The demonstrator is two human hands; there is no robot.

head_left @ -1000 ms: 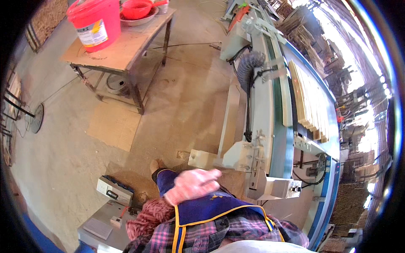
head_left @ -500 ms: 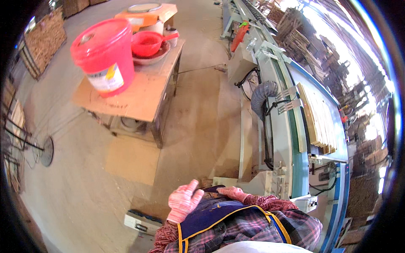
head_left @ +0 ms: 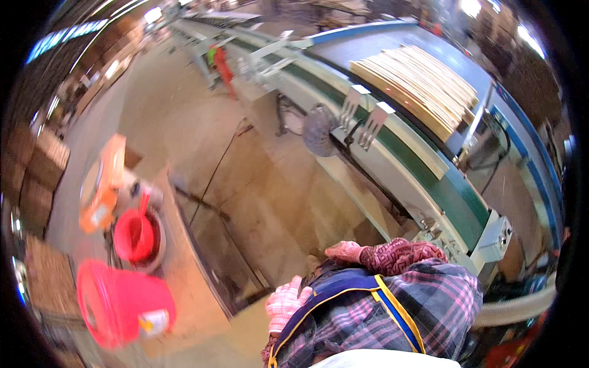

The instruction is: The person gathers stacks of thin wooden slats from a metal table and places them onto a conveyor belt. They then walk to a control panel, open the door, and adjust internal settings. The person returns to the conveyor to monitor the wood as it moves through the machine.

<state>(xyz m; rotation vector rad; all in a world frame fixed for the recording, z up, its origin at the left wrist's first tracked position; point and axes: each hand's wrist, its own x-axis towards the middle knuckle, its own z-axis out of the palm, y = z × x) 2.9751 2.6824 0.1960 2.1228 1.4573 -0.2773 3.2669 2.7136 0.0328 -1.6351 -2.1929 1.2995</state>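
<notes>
My left hand (head_left: 288, 302), in a pink-and-white striped glove, is held at the front of the dark blue apron (head_left: 334, 282) with yellow edging. Its fingers are loosely stretched and hold nothing. Farther right, my right hand (head_left: 345, 251), gloved alike, hangs just past the apron's front edge. Its fingers point left, loosely extended and slightly blurred, with nothing visible in them. Nearest to it on the right is the end of a long machine with a green conveyor belt (head_left: 463, 205). A stack of thin wooden strips (head_left: 417, 86) lies on the machine's blue-edged table.
On the left, a low table (head_left: 190, 288) carries a red lidded bucket (head_left: 123, 303), a red dipper (head_left: 134, 235) and an orange-and-white carton (head_left: 104, 184). A grey flexible hose (head_left: 319, 130) and metal brackets (head_left: 374, 126) stick out from the machine. A cable (head_left: 215, 172) crosses the floor.
My view has swung to the right, so the machine now spans the upper right and the table with the bucket sits lower left. Both hands stay near the apron, holding nothing visible.
</notes>
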